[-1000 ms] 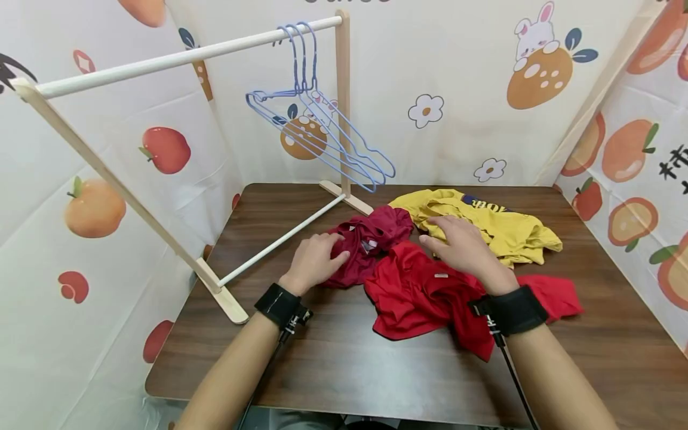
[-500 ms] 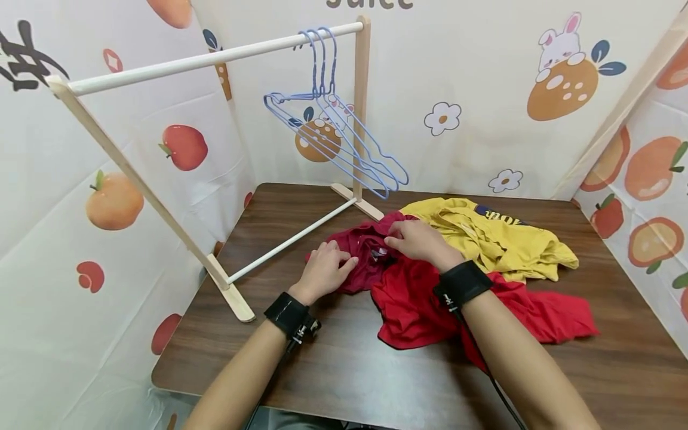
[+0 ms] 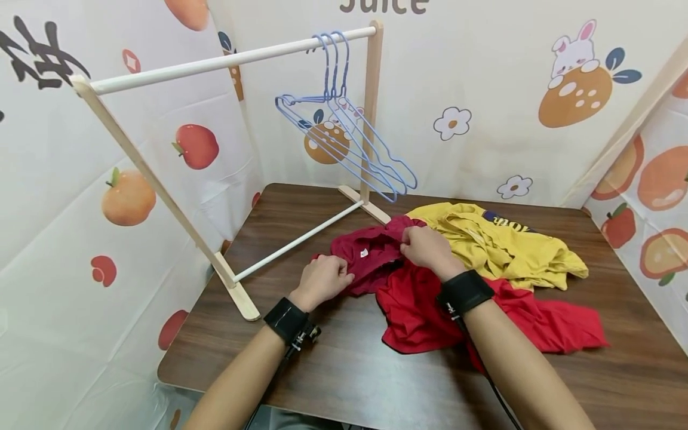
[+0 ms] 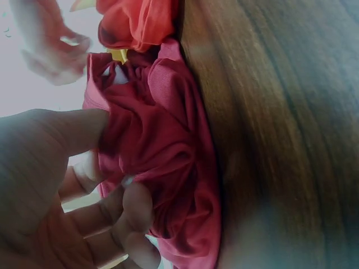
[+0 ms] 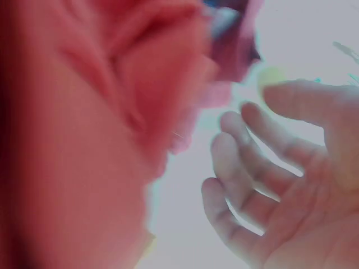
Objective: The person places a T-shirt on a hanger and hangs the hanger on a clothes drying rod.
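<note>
A crumpled maroon shirt (image 3: 371, 237) lies on the table, a small white tag (image 3: 364, 253) showing at its opening. My left hand (image 3: 321, 280) pinches its near-left edge; in the left wrist view the thumb lies over the cloth and curled fingers sit beneath it. At the shirt's right side, my right hand (image 3: 427, 246) has curled fingers and appears to pinch the raised edge. The right wrist view is blurred and does not show that contact clearly. A red shirt (image 3: 414, 316) lies below my right forearm, and a yellow shirt (image 3: 500, 251) is behind it.
On the left of the brown table (image 3: 333, 358) stands a wooden rack (image 3: 231, 60) with a white bar. Several blue wire hangers (image 3: 344, 143) hang near its far post, above the back of the maroon shirt. Printed cloth walls (image 3: 484, 89) close in the table.
Both hands have come onto the maroon shirt, the right one moving left from above the yellow and red shirts. Their fingers have curled in, and the shirt's opening has spread, showing its tag.
</note>
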Demonstrator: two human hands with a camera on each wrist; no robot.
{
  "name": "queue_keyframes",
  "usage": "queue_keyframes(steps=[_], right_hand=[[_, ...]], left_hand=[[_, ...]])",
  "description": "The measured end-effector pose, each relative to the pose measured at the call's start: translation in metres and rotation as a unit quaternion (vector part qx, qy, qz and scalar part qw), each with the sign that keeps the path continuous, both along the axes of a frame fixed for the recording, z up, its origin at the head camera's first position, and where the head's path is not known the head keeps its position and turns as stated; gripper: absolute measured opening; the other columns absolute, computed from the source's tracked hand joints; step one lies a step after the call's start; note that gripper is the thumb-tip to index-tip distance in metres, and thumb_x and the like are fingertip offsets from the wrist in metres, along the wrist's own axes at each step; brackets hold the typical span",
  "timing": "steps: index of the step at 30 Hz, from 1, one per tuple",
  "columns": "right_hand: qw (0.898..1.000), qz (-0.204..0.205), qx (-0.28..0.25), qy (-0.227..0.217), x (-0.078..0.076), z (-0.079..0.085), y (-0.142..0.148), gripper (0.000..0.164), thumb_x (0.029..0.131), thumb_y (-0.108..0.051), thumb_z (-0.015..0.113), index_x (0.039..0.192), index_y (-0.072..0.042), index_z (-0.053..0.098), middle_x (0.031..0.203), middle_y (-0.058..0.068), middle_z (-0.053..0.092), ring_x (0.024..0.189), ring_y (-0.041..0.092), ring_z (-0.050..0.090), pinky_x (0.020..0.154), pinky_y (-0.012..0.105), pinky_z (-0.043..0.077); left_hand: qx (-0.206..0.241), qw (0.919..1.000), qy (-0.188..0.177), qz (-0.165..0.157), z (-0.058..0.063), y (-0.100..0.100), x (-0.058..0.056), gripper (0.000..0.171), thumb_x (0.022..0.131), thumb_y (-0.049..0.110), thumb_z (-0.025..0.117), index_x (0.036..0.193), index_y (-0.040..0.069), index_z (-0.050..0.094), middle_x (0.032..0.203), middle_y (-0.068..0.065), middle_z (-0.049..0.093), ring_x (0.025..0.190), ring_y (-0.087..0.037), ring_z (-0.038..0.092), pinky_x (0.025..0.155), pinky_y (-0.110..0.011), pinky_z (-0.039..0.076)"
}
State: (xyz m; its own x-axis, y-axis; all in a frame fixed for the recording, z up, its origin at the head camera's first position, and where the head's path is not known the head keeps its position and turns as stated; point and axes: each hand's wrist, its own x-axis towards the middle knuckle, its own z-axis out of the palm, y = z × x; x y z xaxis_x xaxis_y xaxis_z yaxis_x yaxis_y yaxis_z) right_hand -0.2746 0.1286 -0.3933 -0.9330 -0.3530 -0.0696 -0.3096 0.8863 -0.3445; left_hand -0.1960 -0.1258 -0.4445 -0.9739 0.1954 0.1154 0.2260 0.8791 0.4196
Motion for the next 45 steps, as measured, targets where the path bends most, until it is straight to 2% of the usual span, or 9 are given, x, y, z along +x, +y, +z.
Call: queue_keyframes(steps=[4, 10, 12, 18, 23, 29, 32, 37, 45], right_hand=[[0.989, -0.042, -0.117, 0.075, 0.006, 0.024, 0.006, 0.02, 0.1, -0.025, 0.057, 0.097, -0.01, 0.071, 0.085, 0.009, 0.068, 0.076, 0.026, 0.061, 0.066, 0.036, 0.044], [0.918, -0.069, -0.288, 0.264, 0.023, 0.069, -0.01, 0.028, 0.102, -0.028, 0.056, 0.089, -0.006, 0.069, 0.072, 0.011, 0.062, 0.067, 0.025, 0.054, 0.062, 0.033, 0.038], [0.908, -0.043, -0.288, 0.301, 0.027, 0.08, -0.019, 0.026, 0.101, -0.028, 0.06, 0.092, -0.005, 0.069, 0.071, 0.011, 0.063, 0.065, 0.024, 0.055, 0.06, 0.032, 0.038], [0.918, -0.007, -0.171, 0.358, 0.026, 0.091, -0.043, 0.028, 0.099, -0.034, 0.064, 0.094, -0.006, 0.07, 0.065, 0.007, 0.061, 0.056, 0.024, 0.054, 0.049, 0.033, 0.033], [0.929, -0.016, -0.085, 0.359, 0.018, 0.094, -0.058, 0.038, 0.101, -0.035, 0.059, 0.074, -0.008, 0.06, 0.063, 0.005, 0.052, 0.051, 0.024, 0.047, 0.045, 0.033, 0.028], [0.966, -0.017, -0.107, 0.235, 0.005, 0.107, -0.075, 0.047, 0.103, -0.04, 0.052, 0.065, -0.013, 0.048, 0.057, 0.003, 0.042, 0.055, 0.022, 0.042, 0.049, 0.034, 0.027], [0.974, -0.01, -0.164, 0.154, -0.001, 0.114, -0.081, 0.05, 0.105, -0.041, 0.049, 0.065, -0.013, 0.054, 0.055, 0.003, 0.056, 0.055, 0.022, 0.048, 0.051, 0.034, 0.032], [0.968, 0.006, -0.242, 0.062, -0.005, 0.119, -0.087, 0.048, 0.108, -0.043, 0.046, 0.078, -0.011, 0.064, 0.072, 0.009, 0.074, 0.056, 0.022, 0.064, 0.054, 0.031, 0.042], [0.946, 0.027, -0.286, 0.151, 0.01, 0.121, -0.076, 0.048, 0.109, -0.043, 0.043, 0.081, -0.008, 0.061, 0.081, 0.01, 0.073, 0.066, 0.023, 0.054, 0.058, 0.035, 0.038]], left_hand=[[-0.002, 0.9999, -0.011, -0.002, 0.0, -0.004, 0.004, 0.028, 0.084, 0.013, 0.073, 0.069, 0.018, 0.05, 0.058, 0.006, 0.049, 0.056, -0.014, 0.052, 0.049, -0.028, 0.037], [-0.008, 0.9999, 0.01, 0.01, 0.011, -0.012, 0.009, 0.018, 0.081, 0.011, 0.071, 0.09, 0.017, 0.057, 0.066, 0.007, 0.054, 0.057, -0.013, 0.052, 0.05, -0.029, 0.039], [-0.012, 0.9995, 0.023, 0.018, 0.018, -0.015, 0.01, 0.017, 0.082, 0.01, 0.071, 0.095, 0.017, 0.063, 0.068, 0.005, 0.057, 0.058, -0.016, 0.054, 0.05, -0.031, 0.04], [-0.033, 0.995, 0.063, 0.07, 0.041, -0.021, 0.013, 0.022, 0.085, 0.009, 0.065, 0.102, 0.016, 0.078, 0.091, -0.002, 0.075, 0.075, -0.026, 0.07, 0.056, -0.041, 0.053], [-0.029, 0.992, 0.067, 0.103, 0.06, -0.031, 0.011, 0.02, 0.089, 0.012, 0.062, 0.1, 0.015, 0.077, 0.097, -0.004, 0.076, 0.082, -0.031, 0.072, 0.06, -0.048, 0.055], [0.007, 0.9858, 0.117, 0.12, 0.085, -0.046, 0.007, 0.018, 0.095, 0.012, 0.057, 0.105, 0.019, 0.071, 0.086, -0.006, 0.072, 0.066, -0.028, 0.062, 0.05, -0.04, 0.044], [0.039, 0.9825, 0.143, 0.114, 0.095, -0.047, 0.008, 0.019, 0.097, 0.011, 0.054, 0.107, 0.017, 0.069, 0.09, -0.008, 0.072, 0.066, -0.027, 0.06, 0.051, -0.038, 0.043], [0.07, 0.9771, 0.165, 0.114, 0.105, -0.046, 0.007, 0.018, 0.1, 0.01, 0.051, 0.11, 0.014, 0.066, 0.102, -0.009, 0.072, 0.079, -0.029, 0.065, 0.06, -0.044, 0.05], [0.094, 0.9694, 0.189, 0.125, 0.119, -0.053, 0.003, 0.019, 0.099, 0.008, 0.05, 0.11, 0.012, 0.065, 0.104, -0.011, 0.072, 0.084, -0.03, 0.066, 0.07, -0.048, 0.051]])
